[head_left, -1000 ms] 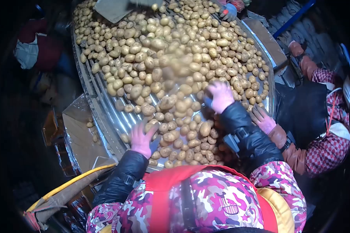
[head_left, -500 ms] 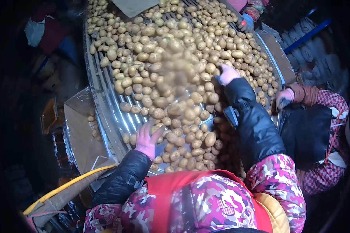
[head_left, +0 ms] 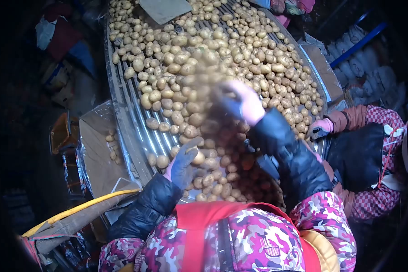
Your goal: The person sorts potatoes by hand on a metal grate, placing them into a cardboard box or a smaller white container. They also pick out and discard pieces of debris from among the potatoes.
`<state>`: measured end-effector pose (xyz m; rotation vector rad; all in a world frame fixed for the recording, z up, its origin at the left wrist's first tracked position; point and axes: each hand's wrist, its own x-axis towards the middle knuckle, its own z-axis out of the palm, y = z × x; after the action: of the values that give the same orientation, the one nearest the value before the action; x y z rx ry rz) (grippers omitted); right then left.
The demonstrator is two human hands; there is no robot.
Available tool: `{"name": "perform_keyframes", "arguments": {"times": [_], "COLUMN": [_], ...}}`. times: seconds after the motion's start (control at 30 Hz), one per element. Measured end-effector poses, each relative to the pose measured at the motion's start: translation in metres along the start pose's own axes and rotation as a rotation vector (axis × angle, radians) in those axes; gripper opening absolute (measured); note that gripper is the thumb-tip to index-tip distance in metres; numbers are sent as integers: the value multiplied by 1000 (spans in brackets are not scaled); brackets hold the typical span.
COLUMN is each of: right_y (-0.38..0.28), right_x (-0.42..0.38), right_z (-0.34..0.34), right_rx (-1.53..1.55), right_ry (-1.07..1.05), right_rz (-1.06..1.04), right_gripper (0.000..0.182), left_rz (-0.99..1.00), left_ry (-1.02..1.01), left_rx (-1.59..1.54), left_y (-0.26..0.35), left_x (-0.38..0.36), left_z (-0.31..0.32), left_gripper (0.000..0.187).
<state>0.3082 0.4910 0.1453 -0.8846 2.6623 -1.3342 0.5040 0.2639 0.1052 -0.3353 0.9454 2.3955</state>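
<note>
Many potatoes (head_left: pixel 276 68) cover a slatted metal conveyor. My left hand (head_left: pixel 184 166), in a pink and grey-blue glove, is turned palm inward at the lower left of the pile, its fingers curved around a potato (head_left: pixel 197 157). Over the middle of the pile, my right hand (head_left: pixel 240 102) is raised and smeared by motion; whether anything is in its fingers cannot be made out. Potatoes beneath the right forearm lie in shadow.
A co-worker's gloved hand (head_left: pixel 321 128) is at the conveyor's right edge. Another person's sleeve (head_left: pixel 299 5) shows at the top right. A grey board (head_left: pixel 165 10) lies over the far potatoes. A cardboard-lined chute (head_left: pixel 97 154) holds several potatoes at left.
My right hand has moved left and up off the potatoes. My left hand has turned from palm down to palm inward, around a potato. The co-worker's hand has shifted slightly left and down.
</note>
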Motion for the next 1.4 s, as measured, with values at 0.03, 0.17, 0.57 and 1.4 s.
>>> {"name": "perform_keyframes", "arguments": {"times": [0.03, 0.17, 0.57, 1.4], "right_y": [12, 73, 91, -43], "right_x": [28, 105, 40, -151], "right_z": [-3, 22, 20, 69], "right_rx": [-10, -348, -215, 717], "right_ry": [80, -260, -240, -108], "right_rz": [43, 334, 331, 582], "right_gripper": [46, 36, 44, 54], "left_rz": [-23, 49, -497, -20], "left_ry": [-25, 30, 241, -355], "left_rx": [-74, 282, -400, -143], "left_y": [-4, -20, -65, -43], "left_x": [-2, -31, -41, -57], "left_z": [-10, -17, -85, -36], "left_gripper": [68, 55, 46, 88]}}
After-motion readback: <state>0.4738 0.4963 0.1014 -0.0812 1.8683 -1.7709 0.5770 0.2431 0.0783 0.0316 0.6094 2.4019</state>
